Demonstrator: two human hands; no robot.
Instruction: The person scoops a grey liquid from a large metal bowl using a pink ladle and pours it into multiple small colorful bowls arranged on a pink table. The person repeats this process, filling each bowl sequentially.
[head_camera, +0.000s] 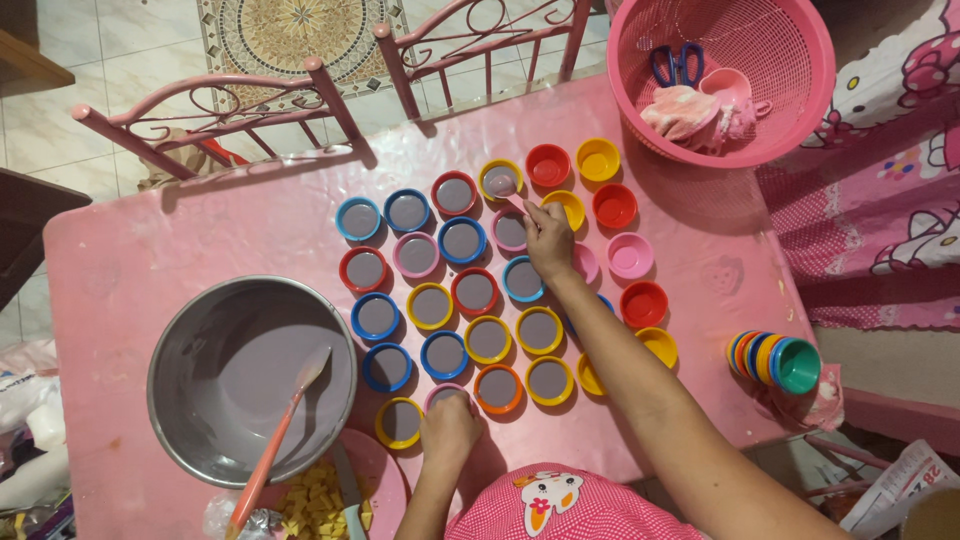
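Head view: right hand (548, 238) pinches a pink spoon (504, 187) over the yellow cup (500, 178), pouring purple batter. Left hand (449, 424), fingers curled, steadies a pink cup (447, 393). Roughly twenty cups are filled; about nine beside the basket (790, 110) are empty.

Small cups (460, 300) stand in rows across the middle of the tabletop (160, 240). Left of them sits a bowl (250, 378) with a spatula (275, 440) leaning in it. Near the bowl, at the tabletop's near edge, lies a plate (385, 480). At the far right stands a basket (725, 75) with scissors (677, 63) inside. A stack of cups (775, 360) lies at the right edge. Chairs (330, 90) stand beyond the far edge.
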